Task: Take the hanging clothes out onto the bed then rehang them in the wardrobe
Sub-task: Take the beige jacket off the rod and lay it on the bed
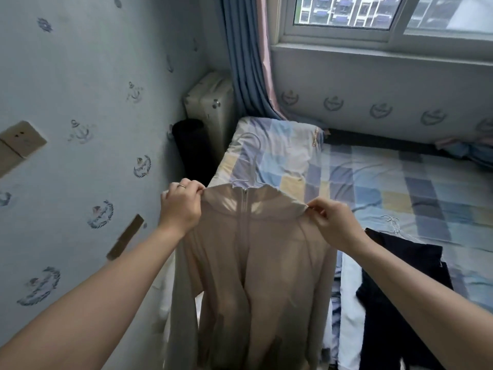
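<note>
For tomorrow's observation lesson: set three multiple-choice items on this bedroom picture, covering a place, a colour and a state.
1. Where is the black garment? A on the bed B on the windowsill C on the floor
2. What colour is the jacket? A red B beige C green
3. The jacket is: A folded B held up by both hands C draped over a chair
1 A, it sprawls across the bed; 2 B, pale beige cloth; 3 B, left hand and right hand pinch its shoulders.

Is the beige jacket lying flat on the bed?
No: the left hand and right hand hold the jacket up by its shoulders, so it hangs.
</note>
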